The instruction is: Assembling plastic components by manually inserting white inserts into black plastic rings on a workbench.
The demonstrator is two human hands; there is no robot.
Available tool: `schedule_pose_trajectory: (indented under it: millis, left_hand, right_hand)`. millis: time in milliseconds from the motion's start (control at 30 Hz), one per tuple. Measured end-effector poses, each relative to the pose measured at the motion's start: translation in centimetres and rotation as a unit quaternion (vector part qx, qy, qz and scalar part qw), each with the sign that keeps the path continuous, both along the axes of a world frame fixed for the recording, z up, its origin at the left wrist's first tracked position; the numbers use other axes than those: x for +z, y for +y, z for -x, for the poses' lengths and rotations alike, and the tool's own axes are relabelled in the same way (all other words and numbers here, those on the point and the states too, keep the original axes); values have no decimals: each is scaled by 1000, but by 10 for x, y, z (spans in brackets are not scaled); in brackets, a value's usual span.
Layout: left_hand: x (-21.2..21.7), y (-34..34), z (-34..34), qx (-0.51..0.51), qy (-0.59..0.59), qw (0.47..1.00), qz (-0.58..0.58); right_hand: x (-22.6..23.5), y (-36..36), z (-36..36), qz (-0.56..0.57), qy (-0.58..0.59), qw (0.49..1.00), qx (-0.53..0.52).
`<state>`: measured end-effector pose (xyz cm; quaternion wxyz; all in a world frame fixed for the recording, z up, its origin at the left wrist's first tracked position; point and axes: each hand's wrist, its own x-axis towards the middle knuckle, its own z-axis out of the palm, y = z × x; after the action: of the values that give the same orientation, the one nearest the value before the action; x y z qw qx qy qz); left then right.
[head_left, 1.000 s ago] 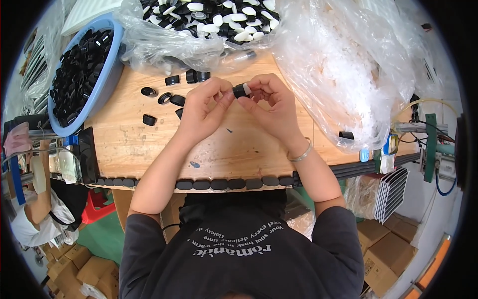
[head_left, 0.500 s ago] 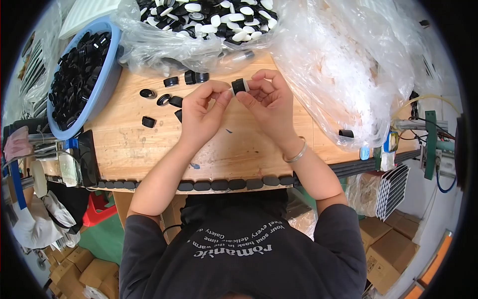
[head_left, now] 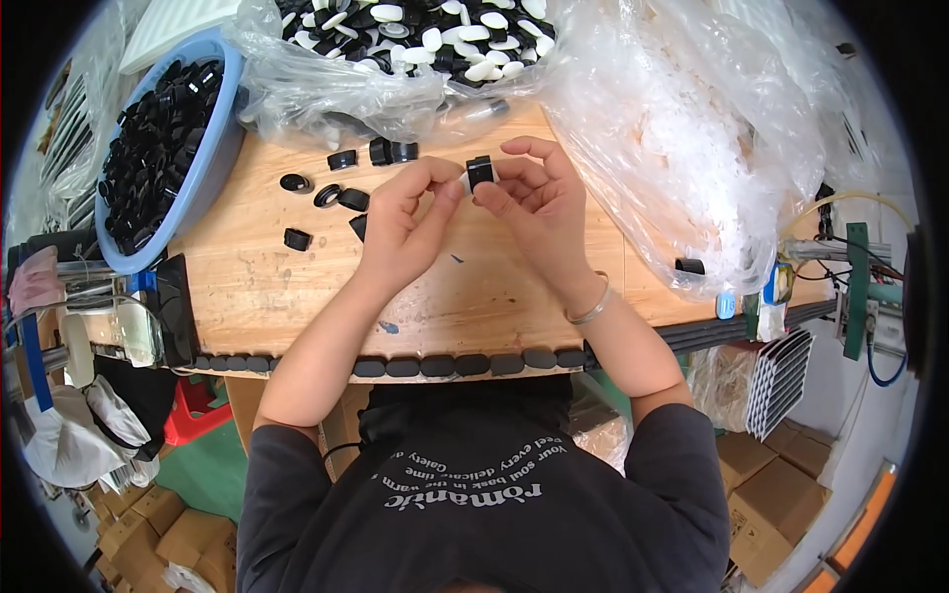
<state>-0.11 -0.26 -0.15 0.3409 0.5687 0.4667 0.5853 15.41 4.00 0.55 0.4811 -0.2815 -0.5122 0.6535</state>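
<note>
**Cap in hand, many still loose**

A blue basin (head_left: 213, 148) at far left is heaped with black caps. A few caps (head_left: 341, 193) lie loose on the wooden bench (head_left: 297, 287). The left hand (head_left: 400, 232) and right hand (head_left: 539, 203) pinch one black cap (head_left: 480, 173) between their fingertips above the bench. A bag (head_left: 395, 59) of white and black pieces, judged unfinished, waits behind.

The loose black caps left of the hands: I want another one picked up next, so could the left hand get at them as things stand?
Probably yes. The loose black caps lie in the open on the wooden table, just beside the left hand, nothing between. But that hand and the right hand are pinching a small black cap.
</note>
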Motion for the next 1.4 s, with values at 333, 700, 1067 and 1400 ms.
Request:
schedule_pose_trajectory:
  millis: [333, 700, 1067, 1400]
  left_hand:
    - [13, 7, 13, -25, 261, 956, -132]
    - [16, 7, 22, -59, 286, 950, -108]
    - [9, 5, 12, -28, 197, 973, -120]
    - [8, 3, 10, -40, 148, 986, -60]
  right_hand:
    - [6, 5, -13, -220, -185, 958, -12]
    - [12, 6, -12, -310, -239, 919, -43]
    - [6, -2, -10, -170, -143, 975, 1]
    - [8, 4, -14, -291, -184, 939, -12]
